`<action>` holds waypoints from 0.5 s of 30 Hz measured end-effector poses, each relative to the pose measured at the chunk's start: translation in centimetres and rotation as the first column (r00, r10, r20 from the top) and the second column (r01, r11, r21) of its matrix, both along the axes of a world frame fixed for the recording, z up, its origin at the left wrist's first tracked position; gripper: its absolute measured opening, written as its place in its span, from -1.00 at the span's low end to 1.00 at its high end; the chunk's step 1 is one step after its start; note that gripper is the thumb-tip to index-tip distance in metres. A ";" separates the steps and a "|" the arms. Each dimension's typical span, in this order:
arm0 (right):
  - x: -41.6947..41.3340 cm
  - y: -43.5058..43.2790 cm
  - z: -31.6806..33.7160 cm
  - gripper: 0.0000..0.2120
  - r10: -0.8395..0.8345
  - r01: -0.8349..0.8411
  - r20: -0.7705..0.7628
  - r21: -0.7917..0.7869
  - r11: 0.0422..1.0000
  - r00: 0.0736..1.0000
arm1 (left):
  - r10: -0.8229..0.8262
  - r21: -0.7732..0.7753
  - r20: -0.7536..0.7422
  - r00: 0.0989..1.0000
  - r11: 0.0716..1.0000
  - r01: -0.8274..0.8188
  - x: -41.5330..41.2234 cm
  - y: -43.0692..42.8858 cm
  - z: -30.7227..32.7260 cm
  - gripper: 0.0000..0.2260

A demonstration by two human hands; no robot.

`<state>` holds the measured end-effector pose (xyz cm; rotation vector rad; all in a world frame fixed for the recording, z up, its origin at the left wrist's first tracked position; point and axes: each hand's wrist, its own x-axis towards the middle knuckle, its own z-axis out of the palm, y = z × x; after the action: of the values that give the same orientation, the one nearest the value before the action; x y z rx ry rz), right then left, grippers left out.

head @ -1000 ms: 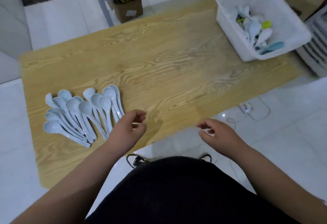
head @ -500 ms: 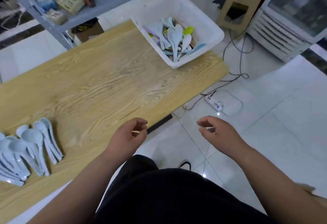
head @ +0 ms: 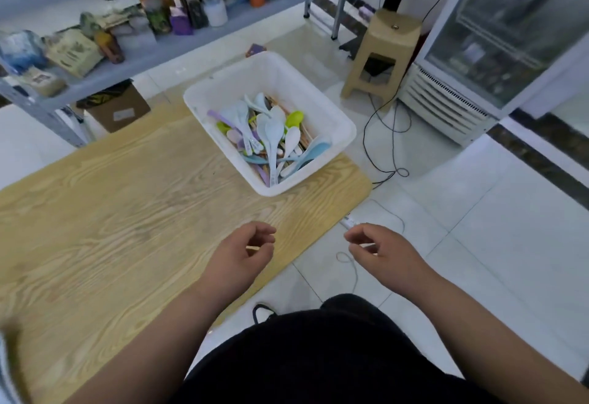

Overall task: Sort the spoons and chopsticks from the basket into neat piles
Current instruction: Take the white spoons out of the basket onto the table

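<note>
A white plastic basket (head: pixel 338 123) stands at the right end of the wooden table (head: pixel 127 212). It holds several mixed spoons (head: pixel 274 135) in pale blue, white, green and purple, with wooden chopsticks (head: pixel 304 134) showing under them. My left hand (head: pixel 239 257) hovers over the table's near edge, well short of the basket, fingers loosely curled and holding nothing. My right hand (head: pixel 382 253) hangs over the floor beyond the table edge, loosely curled and holding nothing too. The sorted pile of pale spoons is out of view to the left.
A grey shelf rack (head: pixel 153 43) full of packets stands behind the table, with a cardboard box (head: pixel 118 113) under it. A beige plastic stool (head: pixel 379 52), a glass-door fridge (head: pixel 497 46) and floor cables (head: pixel 385 148) lie to the right.
The view has swung right, from the pile of pale spoons to the basket, which now sits near the centre. Both hands stay loosely curled and hold nothing.
</note>
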<state>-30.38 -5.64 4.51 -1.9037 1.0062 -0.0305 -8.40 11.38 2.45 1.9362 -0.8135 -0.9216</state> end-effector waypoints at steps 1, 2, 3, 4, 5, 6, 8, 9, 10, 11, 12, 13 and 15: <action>0.2 -0.6 -0.2 -0.81 -0.005 0.005 0.003 0.005 1.000 1.000 | 0.007 -0.007 -0.001 1.000 1.000 -0.007 0.6 -1.3 0.2 -0.76; 0.3 -1.2 -0.5 -0.82 -0.009 0.008 0.008 0.018 1.000 1.000 | 0.021 -0.012 -0.006 1.000 1.000 -0.021 1.2 -2.5 0.5 -0.77; 0.5 -1.9 -0.7 -0.83 -0.007 0.007 0.012 0.035 0.999 1.000 | 0.037 -0.016 -0.010 0.999 0.999 -0.037 1.8 -3.6 0.7 -0.78; 0.6 -2.6 -1.0 -0.84 0.000 -0.001 0.013 0.050 0.999 1.000 | 0.053 -0.020 -0.011 0.999 0.998 -0.054 2.2 -4.7 1.0 -0.78; 0.8 -3.5 -1.3 -0.85 0.010 -0.010 0.012 0.067 0.998 1.000 | 0.072 -0.021 -0.008 0.997 0.997 -0.072 2.6 -5.7 1.2 -0.79; 1.0 -4.6 -1.6 -0.86 0.022 -0.023 0.007 0.081 0.996 1.000 | 0.097 -0.020 -0.006 0.995 0.995 -0.097 3.0 -6.7 1.4 -0.80; 1.8 -7.3 -2.2 -0.86 0.065 -0.066 0.008 0.098 0.993 0.998 | 0.158 -0.015 0.002 0.987 0.987 -0.158 3.4 -8.5 1.4 -0.80; 2.3 -8.9 -2.4 -0.86 0.094 -0.095 0.013 0.102 0.990 0.996 | 0.191 -0.009 0.010 0.982 0.982 -0.191 3.5 -9.4 1.4 -0.80; 3.0 -10.6 -2.5 -0.86 0.126 -0.127 0.016 0.107 0.986 0.992 | 0.225 0.002 0.018 0.974 0.974 -0.225 3.6 -10.3 1.4 -0.80; 3.9 -12.3 -2.5 -0.86 0.160 -0.161 0.020 0.113 0.980 0.987 | 0.259 0.018 0.026 0.966 0.966 -0.259 3.5 -11.2 1.3 -0.79; 4.8 -14.0 -2.4 -0.85 0.191 -0.193 0.029 0.122 0.974 0.981 | 0.295 0.035 0.029 0.955 0.955 -0.296 3.4 -11.9 1.4 -0.79; 5.8 -15.6 -2.3 -0.84 0.216 -0.219 0.041 0.125 0.968 0.976 | 0.330 0.051 0.029 0.943 0.942 -0.331 3.2 -12.6 1.3 -0.79; 8.1 -18.8 -2.1 -0.82 0.278 -0.283 0.067 0.098 0.954 0.958 | 0.396 0.081 0.028 0.918 0.914 -0.397 2.6 -13.8 1.2 -0.80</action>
<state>-22.24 -24.43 2.40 -1.9201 0.6804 0.1354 -5.84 -2.46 3.63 2.0786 -0.3649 -0.7063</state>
